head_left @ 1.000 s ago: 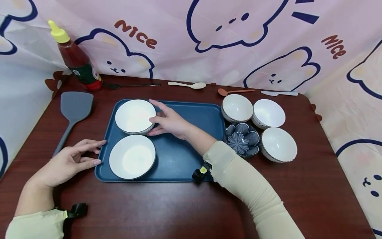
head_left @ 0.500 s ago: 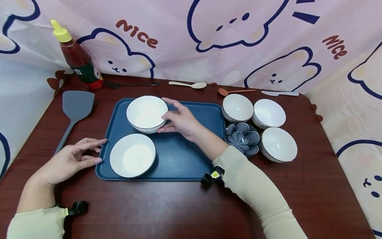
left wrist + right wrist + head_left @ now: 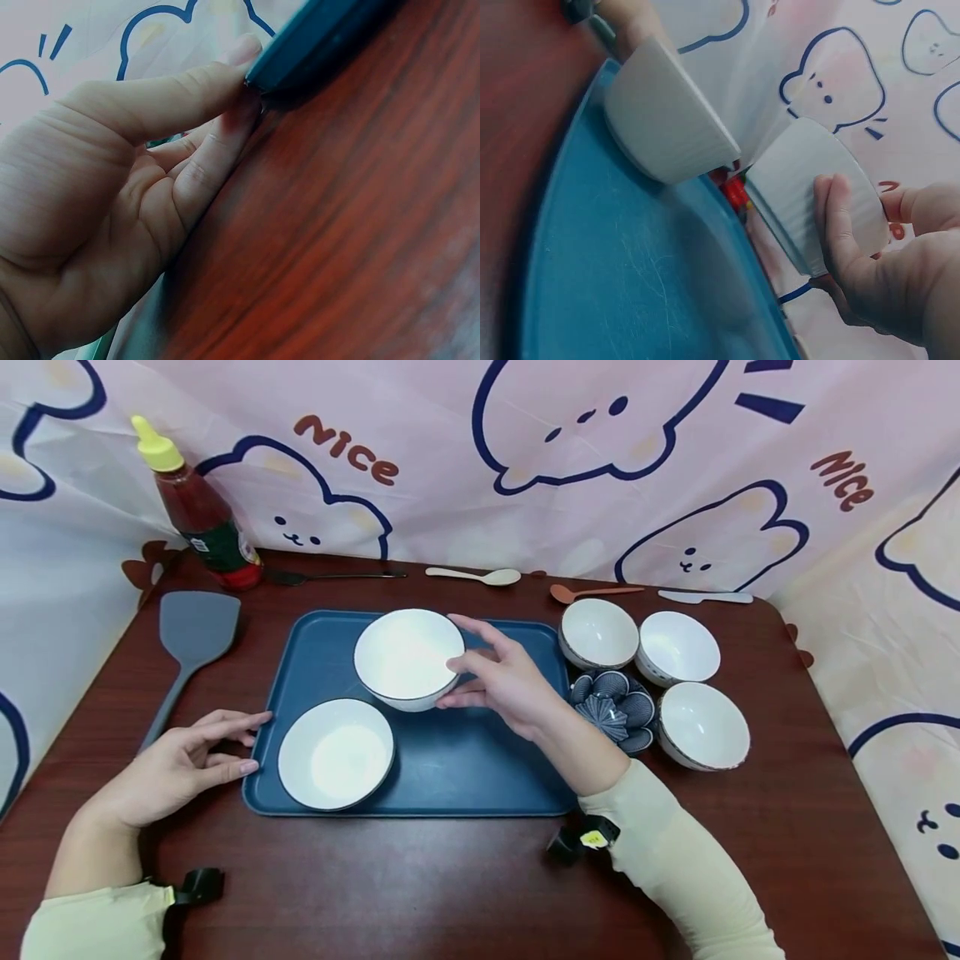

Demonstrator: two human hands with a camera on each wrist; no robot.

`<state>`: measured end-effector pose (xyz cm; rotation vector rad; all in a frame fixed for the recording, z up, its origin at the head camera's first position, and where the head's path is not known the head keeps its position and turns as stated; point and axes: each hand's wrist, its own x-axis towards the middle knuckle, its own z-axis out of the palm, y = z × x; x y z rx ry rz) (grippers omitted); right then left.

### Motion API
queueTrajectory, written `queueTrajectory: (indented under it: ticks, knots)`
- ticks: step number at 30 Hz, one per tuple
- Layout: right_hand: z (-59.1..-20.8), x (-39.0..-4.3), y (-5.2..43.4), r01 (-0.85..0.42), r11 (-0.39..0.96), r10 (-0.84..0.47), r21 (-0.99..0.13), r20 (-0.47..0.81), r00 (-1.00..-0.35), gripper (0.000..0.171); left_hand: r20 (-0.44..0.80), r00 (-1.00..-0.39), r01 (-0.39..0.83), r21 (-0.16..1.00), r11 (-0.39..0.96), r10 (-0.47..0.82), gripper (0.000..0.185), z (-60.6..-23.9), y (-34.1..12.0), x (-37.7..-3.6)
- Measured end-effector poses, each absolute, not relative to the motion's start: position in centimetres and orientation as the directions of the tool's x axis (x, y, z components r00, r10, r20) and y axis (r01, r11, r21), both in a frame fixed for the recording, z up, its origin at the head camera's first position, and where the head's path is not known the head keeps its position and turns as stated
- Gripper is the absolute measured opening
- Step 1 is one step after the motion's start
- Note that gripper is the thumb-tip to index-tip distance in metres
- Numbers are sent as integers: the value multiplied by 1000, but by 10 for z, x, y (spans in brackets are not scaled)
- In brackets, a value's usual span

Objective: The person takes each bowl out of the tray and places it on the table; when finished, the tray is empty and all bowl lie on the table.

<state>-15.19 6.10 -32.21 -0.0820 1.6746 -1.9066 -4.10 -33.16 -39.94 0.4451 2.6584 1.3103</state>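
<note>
The right hand [image 3: 504, 681] holds a white bowl [image 3: 408, 657] by its rim, thumb on the inside edge and fingers [image 3: 845, 225] curled under the outer wall, so the grasp is clamped on the bowl. The bowl appears lifted clear of the blue tray [image 3: 480, 768] and tipped slightly; the right wrist view shows air beneath it. A well-done carry would, by my judgement, keep the rim level and pass above the second white bowl [image 3: 335, 754], which sits on the tray just to the near left of the grip. The left hand [image 3: 176, 764] lies flat on the table, fingers [image 3: 217, 146] straight and touching the tray's left edge, holding nothing.

The dark wood table [image 3: 450, 893] carries, right of the grip, three white bowls [image 3: 675, 647] and a stack of blue patterned dishes [image 3: 609, 710]. Beyond lie spoons [image 3: 480, 577]; far left, a grey spatula [image 3: 187, 639] and a sauce bottle [image 3: 198, 514]. A pink cartoon-print curtain [image 3: 675, 460] encloses the table.
</note>
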Motion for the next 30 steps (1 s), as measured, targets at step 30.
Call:
queueTrajectory:
  ticks: [30]
  knots:
    - [-316,-95,168,408,62,-617,-911,-357,-701,60,-10,-951,188,775,604,309,54,-400,-331,-40]
